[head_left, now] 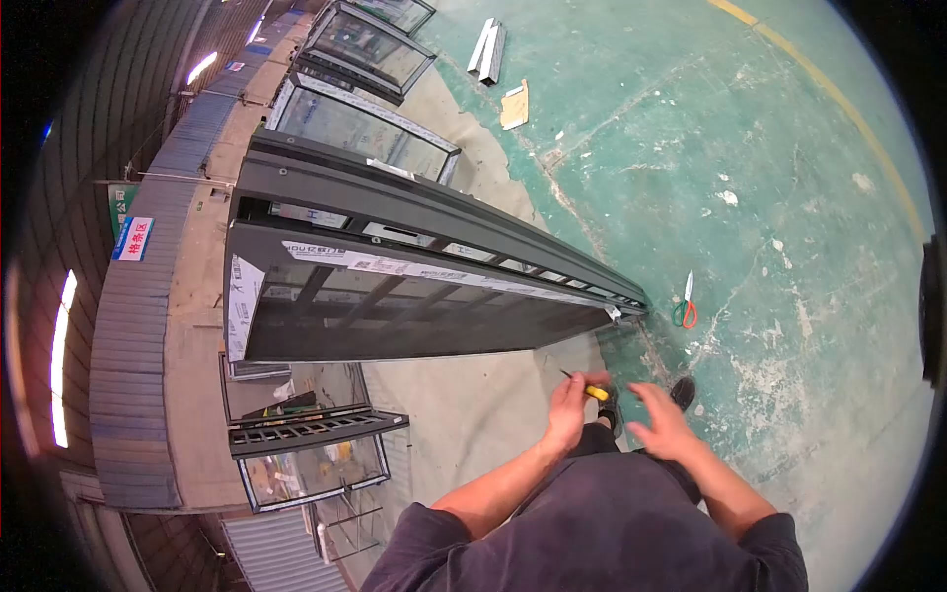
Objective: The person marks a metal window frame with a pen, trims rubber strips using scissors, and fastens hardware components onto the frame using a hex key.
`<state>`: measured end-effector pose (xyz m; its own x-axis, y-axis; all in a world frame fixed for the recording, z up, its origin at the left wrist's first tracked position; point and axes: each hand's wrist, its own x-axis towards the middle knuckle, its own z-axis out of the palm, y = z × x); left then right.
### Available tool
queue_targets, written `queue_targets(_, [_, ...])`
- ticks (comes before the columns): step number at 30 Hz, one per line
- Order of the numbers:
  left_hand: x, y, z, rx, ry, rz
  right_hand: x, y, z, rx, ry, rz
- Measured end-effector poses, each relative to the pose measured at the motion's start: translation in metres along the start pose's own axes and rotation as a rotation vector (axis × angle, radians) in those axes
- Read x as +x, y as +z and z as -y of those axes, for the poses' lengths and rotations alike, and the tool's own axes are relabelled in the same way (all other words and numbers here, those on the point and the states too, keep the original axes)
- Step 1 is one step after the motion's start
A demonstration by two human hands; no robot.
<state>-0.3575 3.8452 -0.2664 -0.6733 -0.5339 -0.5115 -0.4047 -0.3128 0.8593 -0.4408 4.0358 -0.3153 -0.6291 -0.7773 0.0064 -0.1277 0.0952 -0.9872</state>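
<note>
My left hand (566, 407) is closed around a small yellow-handled tool (597, 393). A thin dark tip sticks out on the far side of the fingers; its exact kind is too small to make out. To the right, my right hand (663, 422) is held with thumb and fingers apart, nothing in it. Just beyond both hands stands a large dark grey window frame (434, 237) with a barred, dark mesh-like panel (395, 306) and printed protective tape along its edge. Neither hand touches the frame.
Scissors (689, 308) with red and green handles lie on the green floor (789, 247). More glazed frames (365, 123) stand behind, others (316, 464) at lower left. Metal profiles (486, 51) and a cardboard piece (514, 106) lie farther off. My shoes (682, 393) are below my hands.
</note>
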Motion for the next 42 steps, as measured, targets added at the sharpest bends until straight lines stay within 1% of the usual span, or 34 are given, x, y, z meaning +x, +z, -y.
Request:
queue_targets(1, [0.007, 0.0, -0.005, -0.089, 0.006, -0.063, -0.027, 0.001, -0.044, 0.006, 0.103, -0.039])
queue_targets(2, [0.014, -0.007, -0.008, -0.09, 0.006, -0.072, -0.058, 0.005, -0.087, 0.018, 0.362, -0.134])
queue_targets(3, [0.019, -0.02, -0.009, 0.037, 0.036, -0.065, -0.09, -0.005, -0.107, -0.167, 0.477, -0.155])
queue_targets(4, [0.024, -0.029, -0.013, 0.162, 0.069, -0.056, -0.134, -0.006, -0.147, -0.344, 0.673, -0.053])
queue_targets(5, [0.027, -0.032, -0.018, 0.169, 0.061, -0.054, -0.177, -0.012, -0.182, -0.443, 0.72, 0.254])
queue_targets(6, [0.031, -0.035, -0.019, 0.165, 0.065, -0.067, -0.237, -0.005, -0.219, -0.132, 0.772, 0.277])
queue_targets(7, [0.036, -0.039, -0.018, 0.169, 0.009, 0.004, -0.27, 0.0, -0.241, 0.181, 0.816, 0.297])
queue_targets(8, [0.037, -0.043, -0.017, 0.173, -0.048, 0.079, -0.264, -0.002, -0.223, 0.178, 0.813, 0.308])
queue_targets(9, [0.036, -0.042, -0.015, 0.169, -0.048, 0.073, -0.256, -0.005, -0.189, 0.494, 0.995, 0.254])
queue_targets(10, [0.035, -0.04, -0.012, 0.173, -0.124, 0.092, -0.238, -0.014, -0.149, 0.815, 1.166, 0.185])
queue_targets(11, [0.035, -0.036, -0.009, 0.175, -0.2, 0.115, -0.218, -0.029, -0.13, 0.757, 1.113, 0.29])
queue_targets(12, [0.036, -0.034, -0.005, 0.169, -0.197, 0.122, -0.217, -0.026, -0.129, 0.75, 1.113, 0.283])
queue_targets(14, [0.034, -0.034, 0.003, 0.249, -0.2, 0.262, -0.211, -0.008, -0.14, 1.16, 1.234, -0.082])
queue_targets(15, [0.03, -0.027, 0.0, 0.283, -0.22, 0.237, -0.205, 0.004, -0.136, 1.193, 1.079, -0.241])
queue_targets(16, [0.03, -0.027, 0.002, 0.278, -0.214, 0.233, -0.202, 0.009, -0.13, 1.187, 1.075, -0.235])
queue_targets(18, [0.03, -0.033, 0.01, 0.322, -0.208, 0.281, -0.181, 0.009, -0.092, 0.843, 0.736, -0.558])
queue_targets(19, [0.029, -0.034, 0.01, 0.316, -0.203, 0.276, -0.203, 0.024, -0.136, 0.538, 0.704, -0.541])
queue_targets(20, [0.027, -0.034, 0.01, 0.298, -0.195, 0.286, -0.215, 0.034, -0.145, 0.533, 0.698, -0.534])
queue_targets(22, [0.026, -0.04, 0.01, 0.28, -0.173, 0.283, -0.209, 0.038, -0.14, 0.445, 0.409, -0.413])
queue_targets(23, [0.024, -0.042, 0.01, 0.306, -0.182, 0.279, -0.202, 0.036, -0.141, 0.445, 0.395, -0.405])
queue_targets(26, [0.021, -0.047, 0.009, 0.349, -0.171, 0.275, -0.188, 0.024, -0.137, 0.146, 0.364, 0.045])
queue_targets(27, [0.021, -0.046, 0.007, 0.349, -0.151, 0.259, -0.191, 0.026, -0.15, 0.142, 0.357, 0.044])
queue_targets(29, [0.023, -0.049, 0.003, 0.346, -0.13, 0.245, -0.178, 0.034, -0.159, -0.006, 0.433, 0.097])
queue_targets(31, [0.027, -0.054, -0.003, 0.298, -0.035, 0.234, -0.156, 0.044, -0.162, -0.149, 0.518, 0.15])
queue_targets(34, [0.029, -0.06, -0.008, 0.315, -0.022, 0.211, -0.125, 0.06, -0.166, -0.366, 0.636, 0.23])
queue_targets(35, [0.03, -0.061, -0.008, 0.313, -0.024, 0.204, -0.213, 0.048, -0.219, -0.442, 0.68, 0.253])
queue_targets(37, [0.028, -0.062, -0.006, 0.334, -0.05, 0.217, -0.197, 0.054, -0.217, -0.59, 0.777, 0.303])
queue_targets(38, [0.027, -0.063, -0.004, 0.358, -0.072, 0.223, -0.204, 0.054, -0.22, -0.664, 0.828, 0.328])
queue_targets(39, [0.025, -0.062, 0.0, 0.353, -0.077, 0.232, -0.213, 0.055, -0.224, -0.667, 0.839, 0.326])
queue_targets(41, [0.021, -0.062, 0.008, 0.368, -0.12, 0.244, -0.225, 0.058, -0.226, -0.579, 0.724, 0.165])
queue_targets(42, [0.019, -0.061, 0.011, 0.364, -0.123, 0.25, -0.226, 0.059, -0.226, -0.582, 0.73, 0.164])
